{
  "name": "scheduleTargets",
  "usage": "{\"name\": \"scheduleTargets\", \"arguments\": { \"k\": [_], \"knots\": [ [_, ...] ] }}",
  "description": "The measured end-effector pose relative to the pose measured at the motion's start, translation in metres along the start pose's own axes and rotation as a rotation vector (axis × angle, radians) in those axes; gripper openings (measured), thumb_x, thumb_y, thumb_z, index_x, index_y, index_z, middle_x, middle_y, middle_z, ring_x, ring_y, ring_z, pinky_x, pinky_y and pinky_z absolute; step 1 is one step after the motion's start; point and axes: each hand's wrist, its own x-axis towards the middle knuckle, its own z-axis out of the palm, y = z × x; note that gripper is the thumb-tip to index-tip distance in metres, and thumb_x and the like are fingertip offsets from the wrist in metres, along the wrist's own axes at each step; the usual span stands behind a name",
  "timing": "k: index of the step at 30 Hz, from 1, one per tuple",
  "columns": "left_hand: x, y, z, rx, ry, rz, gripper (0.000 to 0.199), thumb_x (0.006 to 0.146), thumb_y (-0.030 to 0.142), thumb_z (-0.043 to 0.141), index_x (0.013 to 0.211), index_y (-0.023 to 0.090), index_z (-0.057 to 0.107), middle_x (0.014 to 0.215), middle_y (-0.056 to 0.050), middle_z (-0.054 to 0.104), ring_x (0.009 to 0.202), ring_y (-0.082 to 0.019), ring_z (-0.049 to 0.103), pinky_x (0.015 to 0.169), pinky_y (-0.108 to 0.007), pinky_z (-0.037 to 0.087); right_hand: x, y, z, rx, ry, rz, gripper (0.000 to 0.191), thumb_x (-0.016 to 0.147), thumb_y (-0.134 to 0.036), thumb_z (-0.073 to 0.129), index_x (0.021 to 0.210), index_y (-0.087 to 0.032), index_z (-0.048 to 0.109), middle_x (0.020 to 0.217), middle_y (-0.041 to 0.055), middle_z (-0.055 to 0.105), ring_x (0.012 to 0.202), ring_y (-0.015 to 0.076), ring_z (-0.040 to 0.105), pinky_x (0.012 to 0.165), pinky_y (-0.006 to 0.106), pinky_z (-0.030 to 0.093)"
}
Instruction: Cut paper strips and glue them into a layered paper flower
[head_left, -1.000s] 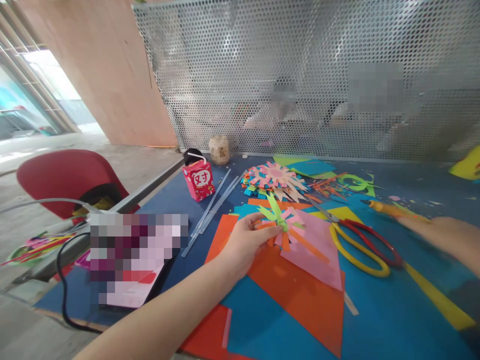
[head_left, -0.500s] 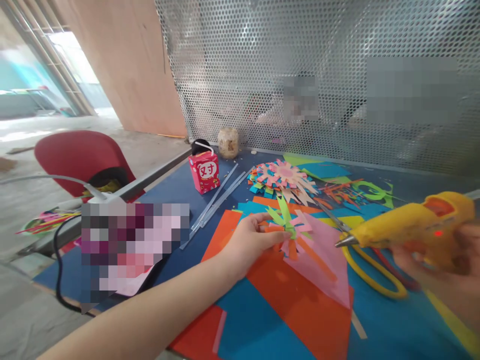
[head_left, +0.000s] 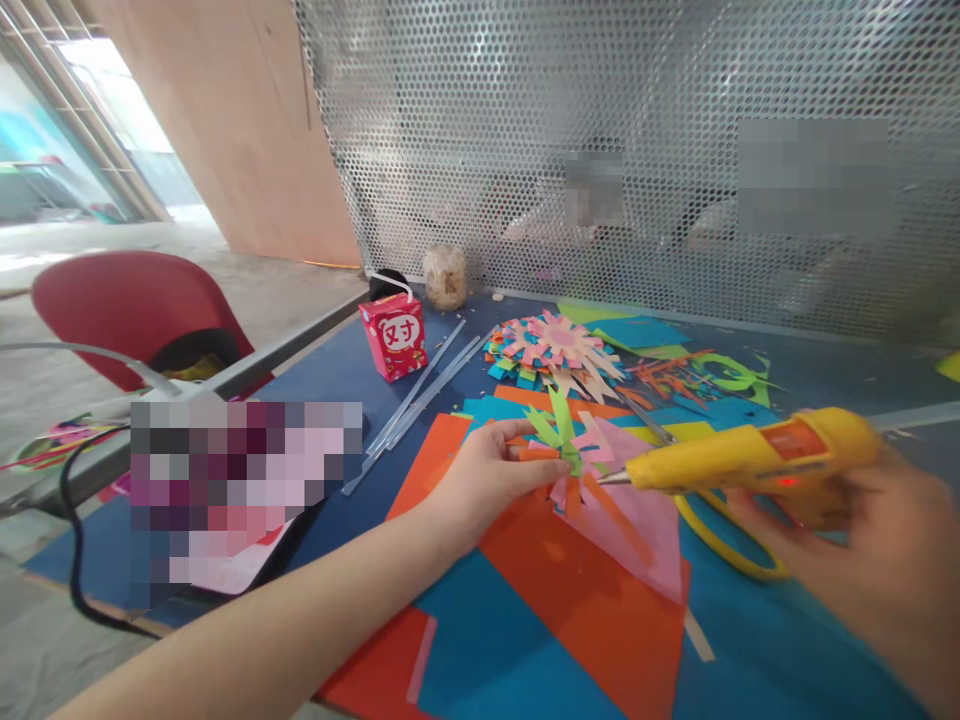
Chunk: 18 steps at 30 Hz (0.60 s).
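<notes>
My left hand (head_left: 499, 467) pinches a small paper flower (head_left: 564, 437) made of green, orange and pink strips. It rests over a pink sheet (head_left: 651, 530) and an orange sheet (head_left: 592, 620). In my right hand (head_left: 840, 540) is a yellow glue gun (head_left: 742, 455) with a red light on its side. Its metal nozzle points left, close to the flower's right side; I cannot tell whether it touches. Beneath the gun lie scissors with yellow handles (head_left: 739, 545), partly hidden. Beyond the flower sits a stack of fringed paper flowers (head_left: 555, 345).
Clear glue sticks (head_left: 427, 390) lie left of the sheets. A red drink carton (head_left: 395, 337) with a straw and a jar (head_left: 445, 277) stand behind them. Paper scraps (head_left: 690, 380) lie at the back right. A perforated metal panel (head_left: 525, 120) borders the table; a red chair (head_left: 135, 310) stands left.
My right hand has brought the glue gun leftward, its nozzle now close to the paper flower. My left hand keeps its pinch on the flower. The whole view has shifted slightly.
</notes>
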Motion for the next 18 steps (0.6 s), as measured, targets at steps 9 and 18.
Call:
{"name": "scheduleTargets", "arguments": {
  "k": [9, 18],
  "knots": [
    [-0.001, 0.002, 0.0, -0.023, -0.032, -0.001, 0.042, 0.051, 0.025, 0.081, 0.086, 0.012, 0.061, 0.065, -0.003, 0.066, 0.047, -0.008, 0.051, 0.04, -0.018, 0.025, -0.008, 0.026, 0.017, 0.055, -0.05, -0.057, 0.019, 0.076, -0.038, 0.058, 0.086, -0.025, 0.048, 0.076, 0.006, 0.06, 0.059, 0.0241, 0.064, 0.042, 0.03, 0.05],
    [0.001, -0.001, -0.001, -0.002, -0.006, 0.013, 0.045, 0.054, 0.029, 0.079, 0.092, 0.011, 0.061, 0.064, -0.002, 0.065, 0.046, -0.006, 0.048, 0.042, -0.018, 0.025, -0.009, 0.014, 0.017, 0.017, 0.05, -0.098, 0.015, 0.079, -0.038, 0.048, 0.08, -0.024, 0.043, 0.088, 0.0139, 0.054, 0.082, 0.0333, 0.063, 0.061, 0.04, 0.054]
  ]
}}
